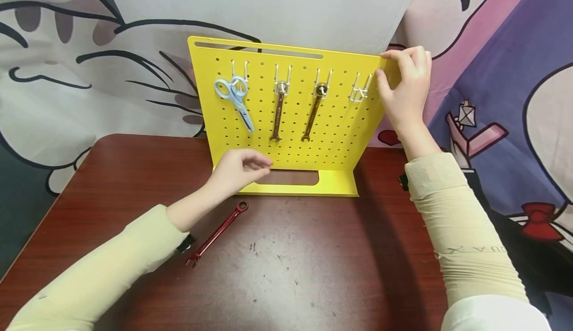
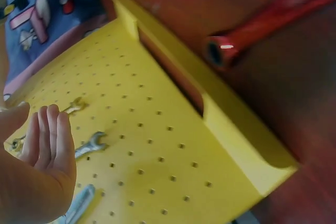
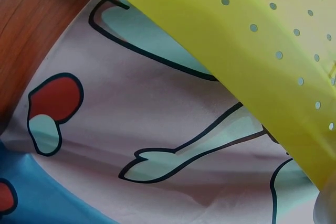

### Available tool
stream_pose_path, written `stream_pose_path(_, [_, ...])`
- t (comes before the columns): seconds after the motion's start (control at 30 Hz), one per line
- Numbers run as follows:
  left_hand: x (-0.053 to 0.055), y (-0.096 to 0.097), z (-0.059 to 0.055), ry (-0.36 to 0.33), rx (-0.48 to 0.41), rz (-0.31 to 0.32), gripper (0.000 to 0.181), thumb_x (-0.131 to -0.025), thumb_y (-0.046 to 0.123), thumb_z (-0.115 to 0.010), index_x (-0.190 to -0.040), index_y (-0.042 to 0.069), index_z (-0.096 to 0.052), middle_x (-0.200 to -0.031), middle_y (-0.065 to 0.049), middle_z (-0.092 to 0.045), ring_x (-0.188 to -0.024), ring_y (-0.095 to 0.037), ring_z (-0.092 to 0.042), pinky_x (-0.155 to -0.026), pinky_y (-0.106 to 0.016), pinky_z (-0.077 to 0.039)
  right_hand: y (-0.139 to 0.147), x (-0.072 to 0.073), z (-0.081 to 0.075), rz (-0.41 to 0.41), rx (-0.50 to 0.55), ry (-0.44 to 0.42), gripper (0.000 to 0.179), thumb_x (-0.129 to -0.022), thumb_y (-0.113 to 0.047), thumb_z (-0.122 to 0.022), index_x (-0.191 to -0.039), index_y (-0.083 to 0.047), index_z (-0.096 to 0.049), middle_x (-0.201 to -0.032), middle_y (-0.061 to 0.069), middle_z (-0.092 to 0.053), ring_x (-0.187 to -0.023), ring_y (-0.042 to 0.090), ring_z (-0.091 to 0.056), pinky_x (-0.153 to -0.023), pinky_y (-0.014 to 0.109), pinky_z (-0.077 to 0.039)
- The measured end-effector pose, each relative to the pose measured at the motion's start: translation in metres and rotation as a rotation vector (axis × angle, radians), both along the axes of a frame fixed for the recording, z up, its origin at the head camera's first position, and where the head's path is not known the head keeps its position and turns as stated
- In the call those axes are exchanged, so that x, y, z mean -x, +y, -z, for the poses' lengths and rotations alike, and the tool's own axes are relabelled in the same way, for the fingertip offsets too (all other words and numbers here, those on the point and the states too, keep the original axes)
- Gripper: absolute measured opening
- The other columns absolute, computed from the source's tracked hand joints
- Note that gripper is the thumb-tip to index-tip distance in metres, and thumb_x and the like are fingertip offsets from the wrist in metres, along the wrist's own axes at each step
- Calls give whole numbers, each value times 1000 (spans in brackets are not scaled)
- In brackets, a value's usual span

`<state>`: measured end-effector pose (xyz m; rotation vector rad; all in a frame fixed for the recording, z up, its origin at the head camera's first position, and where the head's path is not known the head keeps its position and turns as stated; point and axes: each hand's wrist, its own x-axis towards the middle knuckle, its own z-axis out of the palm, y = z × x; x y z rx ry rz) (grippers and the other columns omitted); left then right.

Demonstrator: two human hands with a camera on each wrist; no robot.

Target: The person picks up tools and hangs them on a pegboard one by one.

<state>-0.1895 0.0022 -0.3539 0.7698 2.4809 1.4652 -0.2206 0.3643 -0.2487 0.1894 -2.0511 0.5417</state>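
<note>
A yellow pegboard (image 1: 250,152) stands upright on its foot at the back of the table. My right hand (image 1: 409,85) grips its upper right corner, thumb on the front face; in the right wrist view only a bit of that hand (image 3: 326,203) shows. My left hand (image 1: 237,172) hovers before the board's lower part, fingers loosely bent and holding nothing. Blue scissors (image 1: 237,100), a combination wrench (image 1: 278,112) and a second wrench (image 1: 313,112) hang from white hooks. The rightmost hook (image 1: 359,92) bears nothing. A red combination wrench (image 1: 218,232) lies on the table near my left forearm.
The brown wooden table (image 1: 322,261) spreads out before the board. Behind it hangs a cartoon-printed cloth (image 1: 134,82), with a plain white panel (image 1: 277,8) directly behind the board's top. A slot (image 1: 291,177) is cut near the board's foot.
</note>
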Motion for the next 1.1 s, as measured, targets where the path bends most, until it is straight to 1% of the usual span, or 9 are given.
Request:
stream_pose_path(0.07, [-3, -9, 7, 18, 33, 13, 17, -94, 5, -78, -110, 1, -80, -105, -14, -82, -94, -27, -77, -83, -35, -64, 0, 0, 0, 0, 3, 3, 26, -93, -9, -70, -117, 2, -74, -109, 30, -57, -111, 45, -47, -104, 34, -34])
stream_pose_path(0.13, [-6, -18, 14, 27, 52, 21, 15, -93, 3, -78, -108, 1, -80, -105, -14, -82, -94, -26, -76, -84, -37, -65, 0, 0, 1, -2, 5, 5, 26, -93, -9, -70, -117, 2, -74, -109, 30, -57, -111, 45, -47, -104, 34, -34])
stream_pose_path(0.23, [-9, -29, 25, 35, 70, 28, 14, -92, 1, -77, -106, 1, -80, -102, -14, -81, -91, -24, -76, -82, -32, -64, 0, 1, 1, -4, 7, 8, 26, -93, -9, -70, -117, 2, -74, -109, 30, -57, -111, 44, -47, -104, 34, -34])
stream_pose_path(0.37, [-13, -44, 35, 34, 104, 31, 12, -91, 1, -78, -103, 1, -80, -96, -11, -81, -86, -19, -75, -78, -22, -61, 0, 2, 1, -5, 6, 9, 26, -94, -9, -69, -117, 2, -74, -109, 29, -57, -111, 44, -47, -103, 33, -34])
stream_pose_path(0.6, [-20, -65, 47, 52, 176, 58, 12, -89, -1, -80, -101, -1, -79, -93, -8, -80, -82, -15, -73, -74, -20, -60, 0, 1, 1, -4, 10, 8, 27, -94, -9, -69, -117, 2, -75, -109, 29, -57, -110, 43, -47, -102, 32, -34])
stream_pose_path(0.77, [-24, -75, 60, 53, 224, 67, 10, -89, 0, -79, -99, 3, -80, -90, -4, -79, -80, -11, -71, -72, -20, -59, 0, 2, 1, -7, 8, 16, 27, -93, -9, -69, -117, 2, -75, -108, 30, -57, -109, 43, -47, -102, 32, -34])
stream_pose_path(1.0, [-30, -81, 81, -8, 228, 77, 11, -87, -1, -78, -98, 1, -78, -89, -5, -79, -78, -10, -71, -70, -20, -59, 1, 3, 1, -12, 8, 20, 27, -93, -9, -69, -117, 2, -75, -108, 29, -57, -109, 43, -47, -102, 33, -34])
stream_pose_path(1.1, [-33, -82, 88, -19, 230, 70, 12, -86, -1, -80, -98, 1, -78, -88, -5, -79, -77, -9, -70, -69, -19, -58, 1, 3, 2, -11, 12, 21, 27, -93, -9, -69, -117, 2, -75, -107, 29, -57, -109, 43, -47, -103, 33, -34])
